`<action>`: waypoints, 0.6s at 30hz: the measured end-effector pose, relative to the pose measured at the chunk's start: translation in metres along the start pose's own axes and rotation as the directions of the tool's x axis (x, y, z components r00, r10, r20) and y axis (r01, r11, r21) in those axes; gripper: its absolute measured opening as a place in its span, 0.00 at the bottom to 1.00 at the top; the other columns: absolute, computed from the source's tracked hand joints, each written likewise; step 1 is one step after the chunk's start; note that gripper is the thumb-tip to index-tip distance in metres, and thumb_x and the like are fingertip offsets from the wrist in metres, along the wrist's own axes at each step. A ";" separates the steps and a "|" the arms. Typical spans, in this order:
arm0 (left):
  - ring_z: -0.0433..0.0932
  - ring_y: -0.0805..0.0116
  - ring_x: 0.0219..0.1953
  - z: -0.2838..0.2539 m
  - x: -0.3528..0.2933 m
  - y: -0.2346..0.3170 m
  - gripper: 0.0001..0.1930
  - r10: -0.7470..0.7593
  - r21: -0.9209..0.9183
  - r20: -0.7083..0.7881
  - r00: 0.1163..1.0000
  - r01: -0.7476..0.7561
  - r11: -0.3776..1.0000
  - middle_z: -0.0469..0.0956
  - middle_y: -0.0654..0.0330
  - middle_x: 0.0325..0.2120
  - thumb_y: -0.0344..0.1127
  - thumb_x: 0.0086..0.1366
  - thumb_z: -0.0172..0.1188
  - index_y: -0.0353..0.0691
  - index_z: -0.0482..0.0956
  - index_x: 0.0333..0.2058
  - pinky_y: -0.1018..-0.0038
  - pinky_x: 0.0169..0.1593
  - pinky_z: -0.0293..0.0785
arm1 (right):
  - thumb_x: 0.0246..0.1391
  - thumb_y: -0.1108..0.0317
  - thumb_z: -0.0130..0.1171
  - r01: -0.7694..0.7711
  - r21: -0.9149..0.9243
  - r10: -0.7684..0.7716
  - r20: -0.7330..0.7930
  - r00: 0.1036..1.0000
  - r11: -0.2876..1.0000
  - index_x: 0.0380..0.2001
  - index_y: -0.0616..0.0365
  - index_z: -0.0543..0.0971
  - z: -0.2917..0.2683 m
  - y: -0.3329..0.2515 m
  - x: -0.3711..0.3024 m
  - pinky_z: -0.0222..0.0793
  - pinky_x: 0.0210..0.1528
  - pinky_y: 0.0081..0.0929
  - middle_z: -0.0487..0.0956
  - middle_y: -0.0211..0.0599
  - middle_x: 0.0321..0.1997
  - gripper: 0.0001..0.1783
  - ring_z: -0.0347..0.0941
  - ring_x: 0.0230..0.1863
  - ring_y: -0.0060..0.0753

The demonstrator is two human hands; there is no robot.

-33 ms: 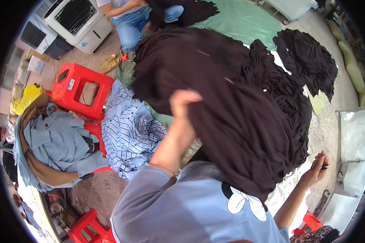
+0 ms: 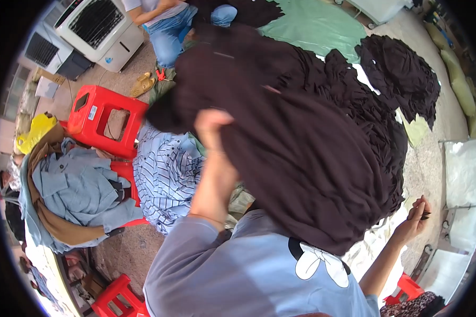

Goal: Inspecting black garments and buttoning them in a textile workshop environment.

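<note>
My left hand [image 2: 215, 132], blurred by motion, is closed on the edge of a dark brown-black garment [image 2: 307, 164]. The cloth is raised in front of me and drapes down to the right, across my lap. Its far left end is smeared by the movement. Out to the right, my right hand [image 2: 411, 224] is closed on a small black tool [image 2: 425, 215], whose kind I cannot make out. That hand is apart from the garment. Behind the raised cloth lies a crumpled heap of dark garments [image 2: 349, 90].
Blue patterned shirts [image 2: 169, 179] lie left of the cloth, beside a red plastic stool [image 2: 108, 119]. Pale blue clothes [image 2: 79, 185] are heaped further left. A seated person [image 2: 164, 31] is at the back, near a green sheet [image 2: 317, 29]. Another dark pile [image 2: 399, 74] lies far right.
My left hand has moved to the left, pulling the garment's edge along with it. The cloth's far end now reaches further left, over the patterned shirts. My right hand stays about where it was.
</note>
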State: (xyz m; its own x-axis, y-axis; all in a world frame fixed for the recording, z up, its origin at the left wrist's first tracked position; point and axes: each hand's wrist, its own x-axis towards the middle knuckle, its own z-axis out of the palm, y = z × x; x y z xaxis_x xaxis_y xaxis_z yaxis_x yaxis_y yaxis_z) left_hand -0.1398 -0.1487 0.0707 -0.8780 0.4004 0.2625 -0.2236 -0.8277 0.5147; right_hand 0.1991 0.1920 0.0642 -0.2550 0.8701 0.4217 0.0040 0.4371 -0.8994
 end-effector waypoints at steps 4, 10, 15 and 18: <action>0.62 0.57 0.65 -0.036 0.051 0.170 0.29 0.767 0.722 -0.018 0.641 -0.523 0.454 0.60 0.49 0.65 0.46 0.72 0.43 0.31 0.60 0.63 0.61 0.70 0.52 | 0.65 0.66 0.53 -0.094 0.050 0.097 -0.059 0.994 0.994 0.46 0.60 0.78 0.009 0.015 0.007 0.63 0.38 0.09 0.77 0.26 0.37 0.11 0.69 0.37 0.12; 0.73 0.57 0.56 0.038 0.162 0.263 0.19 0.582 0.711 -0.239 0.778 -0.269 0.650 0.76 0.50 0.52 0.32 0.62 0.55 0.28 0.78 0.48 0.64 0.61 0.70 | 0.66 0.65 0.52 -0.235 -0.012 0.235 0.000 0.972 0.972 0.46 0.58 0.78 0.041 0.045 -0.003 0.61 0.35 0.07 0.77 0.26 0.36 0.11 0.68 0.33 0.10; 0.73 0.62 0.55 -0.168 0.339 0.398 0.17 0.072 0.665 0.693 0.717 -0.597 -0.449 0.77 0.56 0.51 0.31 0.64 0.55 0.32 0.77 0.50 0.68 0.60 0.70 | 0.67 0.67 0.51 -0.228 -0.100 0.241 0.158 0.957 0.969 0.46 0.60 0.77 0.079 0.070 -0.015 0.64 0.35 0.13 0.75 0.26 0.35 0.11 0.66 0.31 0.14; 0.72 0.62 0.55 -0.271 0.401 0.261 0.18 0.050 0.825 0.557 0.829 -0.546 -0.147 0.76 0.56 0.51 0.33 0.65 0.55 0.33 0.76 0.52 0.66 0.61 0.69 | 0.67 0.67 0.51 -0.036 -0.270 0.108 0.255 0.961 0.962 0.44 0.61 0.77 0.083 0.075 -0.022 0.61 0.35 0.12 0.73 0.26 0.34 0.10 0.65 0.31 0.16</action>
State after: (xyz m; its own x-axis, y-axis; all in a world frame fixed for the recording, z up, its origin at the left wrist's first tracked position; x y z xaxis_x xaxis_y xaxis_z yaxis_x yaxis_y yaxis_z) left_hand -0.6647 -0.3109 0.0887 -0.5027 0.5098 0.6981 0.8614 0.2277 0.4540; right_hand 0.1251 0.1864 -0.0219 -0.4909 0.8253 0.2791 0.2738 0.4503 -0.8499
